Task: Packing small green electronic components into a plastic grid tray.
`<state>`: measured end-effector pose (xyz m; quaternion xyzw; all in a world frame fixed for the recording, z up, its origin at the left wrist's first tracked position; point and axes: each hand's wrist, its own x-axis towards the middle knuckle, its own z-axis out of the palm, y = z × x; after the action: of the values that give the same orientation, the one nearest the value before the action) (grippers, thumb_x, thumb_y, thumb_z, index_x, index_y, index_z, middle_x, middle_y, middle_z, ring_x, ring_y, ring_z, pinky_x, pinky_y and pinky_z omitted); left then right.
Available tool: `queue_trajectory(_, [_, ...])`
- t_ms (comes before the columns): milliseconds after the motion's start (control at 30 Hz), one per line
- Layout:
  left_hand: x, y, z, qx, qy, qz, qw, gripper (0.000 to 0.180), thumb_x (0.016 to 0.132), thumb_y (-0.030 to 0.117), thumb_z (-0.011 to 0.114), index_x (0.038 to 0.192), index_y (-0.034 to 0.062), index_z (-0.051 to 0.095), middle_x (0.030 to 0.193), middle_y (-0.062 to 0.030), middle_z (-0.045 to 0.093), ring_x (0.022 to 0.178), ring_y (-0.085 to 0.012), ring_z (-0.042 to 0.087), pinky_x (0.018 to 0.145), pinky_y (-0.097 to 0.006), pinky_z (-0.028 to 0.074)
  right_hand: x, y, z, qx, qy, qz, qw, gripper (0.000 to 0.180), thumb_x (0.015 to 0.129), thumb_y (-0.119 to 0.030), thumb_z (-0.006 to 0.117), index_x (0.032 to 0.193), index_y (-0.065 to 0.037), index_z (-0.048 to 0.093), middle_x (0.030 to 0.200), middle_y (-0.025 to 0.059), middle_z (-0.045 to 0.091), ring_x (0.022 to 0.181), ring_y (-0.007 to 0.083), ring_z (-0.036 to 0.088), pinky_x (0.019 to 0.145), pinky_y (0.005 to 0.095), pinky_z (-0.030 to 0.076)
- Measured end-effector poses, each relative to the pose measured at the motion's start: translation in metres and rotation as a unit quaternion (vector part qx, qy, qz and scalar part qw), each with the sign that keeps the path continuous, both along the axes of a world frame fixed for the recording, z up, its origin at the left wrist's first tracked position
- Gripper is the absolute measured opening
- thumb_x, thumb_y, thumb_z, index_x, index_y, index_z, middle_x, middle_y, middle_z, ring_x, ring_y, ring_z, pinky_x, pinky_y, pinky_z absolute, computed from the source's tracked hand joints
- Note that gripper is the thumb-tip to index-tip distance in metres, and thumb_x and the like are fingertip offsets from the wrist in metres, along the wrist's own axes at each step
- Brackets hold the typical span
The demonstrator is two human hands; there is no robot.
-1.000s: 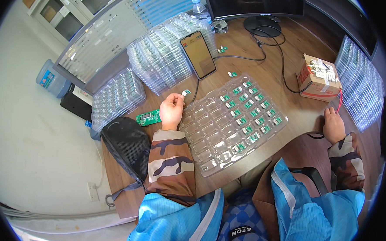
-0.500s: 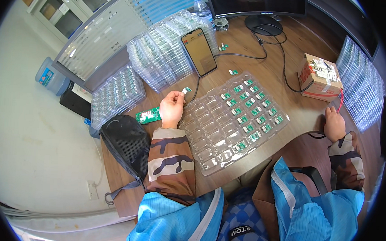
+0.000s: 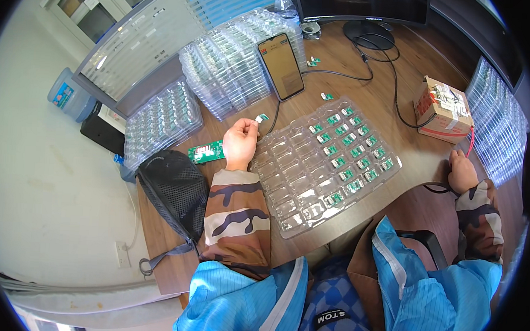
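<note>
While the left hand [image 3: 240, 143] pinches a small green-and-white circuit board [image 3: 262, 118], the right hand [image 3: 462, 172] lies near a brown cardboard box [image 3: 440, 112].
Seen from the head, the board is just off the left corner of a clear plastic compartment tray [image 3: 290, 231]; whether the right hand grips the thin red wire [image 3: 472, 141] cannot be told. A light, steady pinch at the board's edge probably serves best.

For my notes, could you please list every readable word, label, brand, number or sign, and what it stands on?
I give places, not wording.
Dark clothing patch: white capitals, legible.
Black monitor: small bezel lettering, blurred.
Phone: screen text too small.
Cardboard box: red print, blurred.
Blue jug: label too small.
Green board: display unreadable.
</note>
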<state>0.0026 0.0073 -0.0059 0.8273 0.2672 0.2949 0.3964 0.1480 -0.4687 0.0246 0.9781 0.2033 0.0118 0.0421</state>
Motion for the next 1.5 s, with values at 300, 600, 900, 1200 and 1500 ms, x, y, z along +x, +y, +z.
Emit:
queue_trajectory(300, [-0.001,-0.001,0.001,0.012,0.007,0.002,1.0,0.015,0.08,0.018,0.057,0.08,0.0033,0.061,0.061,-0.0011,0.059,0.054,-0.006,0.052,0.052,-0.021,0.042,-0.001,-0.005,0.001,0.012,0.052,0.013,0.998,0.016,0.072,0.003,0.04,0.087,0.002,0.042,0.09,0.0214,0.046,0.082,0.0389,0.051,0.075,0.0441,0.04])
queue_trajectory(600, [0.003,0.008,-0.015,-0.009,-0.022,-0.013,1.0,0.015,0.079,0.021,0.058,0.078,0.0073,0.062,0.06,-0.0014,0.061,0.053,-0.0091,0.055,0.052,-0.024,0.042,-0.001,-0.008,0.003,-0.014,0.054,0.012,0.998,0.013,0.077,-0.001,0.039,0.09,0.002,0.041,0.093,0.0217,0.046,0.082,0.038,0.053,0.074,0.0427,0.043])
queue_trajectory(900, [-0.005,0.004,-0.008,-0.027,-0.025,0.003,0.999,0.013,0.079,0.016,0.059,0.078,0.004,0.061,0.059,-0.0003,0.058,0.051,-0.0054,0.051,0.05,-0.021,0.041,-0.018,0.127,0.096,-0.006,-0.043,0.232,0.972,0.022,0.072,-0.015,0.059,0.087,-0.002,0.049,0.086,0.0132,0.052,0.068,0.0264,0.057,0.062,0.0359,0.046])
queue_trajectory(1200, [-0.001,0.0,-0.008,-0.071,-0.05,-0.003,0.996,0.01,0.079,0.012,0.059,0.078,0.0022,0.06,0.059,-0.0001,0.057,0.052,-0.0044,0.049,0.05,-0.02,0.04,0.029,0.3,0.047,0.284,-0.126,0.47,0.826,0.044,0.075,-0.029,0.06,0.104,0.001,0.048,0.131,0.016,0.03,0.123,0.0318,0.026,0.1,0.0404,0.025])
queue_trajectory(1500, [-0.004,-0.006,0.0,-0.052,-0.044,0.014,0.998,0.009,0.079,0.011,0.06,0.077,0.0015,0.06,0.057,-0.0005,0.056,0.05,-0.0052,0.048,0.049,-0.02,0.04,0.042,0.337,0.03,0.29,-0.137,0.446,0.835,0.05,0.077,-0.04,0.057,0.105,0.001,0.048,0.138,0.0134,0.019,0.128,0.0302,0.016,0.104,0.0455,0.014])
